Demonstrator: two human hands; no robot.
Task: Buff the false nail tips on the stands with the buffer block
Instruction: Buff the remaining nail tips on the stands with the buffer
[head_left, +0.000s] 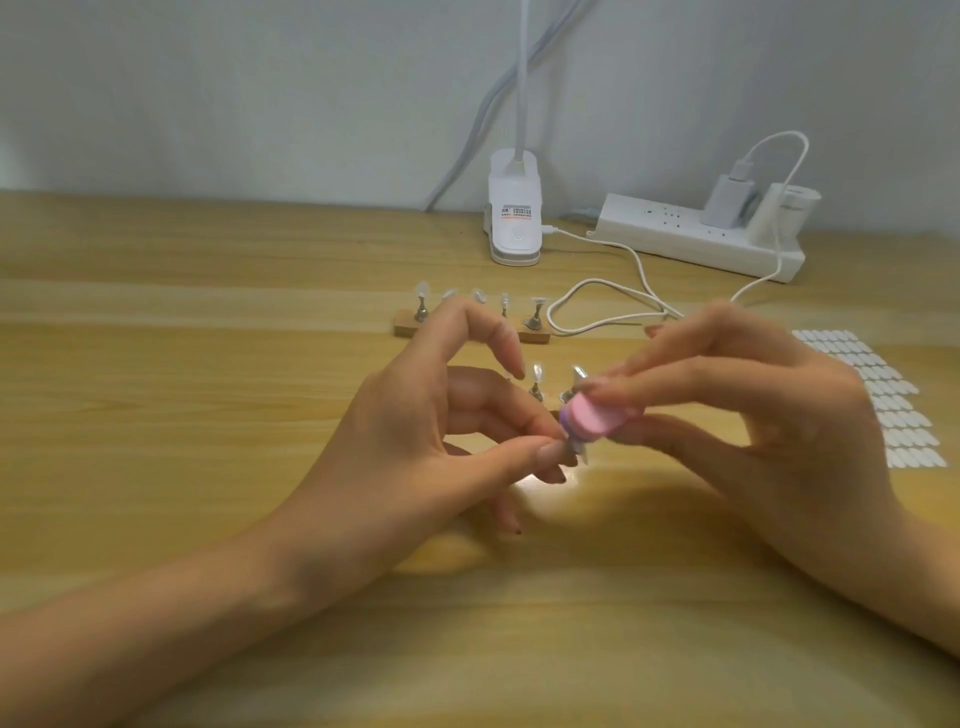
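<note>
My right hand (769, 415) grips a pink and purple buffer block (748, 420) between thumb and fingers. The block's end presses on a clear nail tip on a small metal stand (575, 451), which my left hand (431, 447) pinches between thumb and fingertip above the table. Just behind the block stand two more metal stands with clear tips (536, 382), partly hidden by my fingers. Farther back, a wooden base (535, 336) carries a row of several stands with clear tips (422, 299).
A white clip lamp (515, 218) stands at the back of the wooden table (182, 415). A white power strip (696, 236) with a charger sits at back right, its cable (602, 291) looping toward the stands. A sheet of white adhesive tabs (883, 395) lies at right.
</note>
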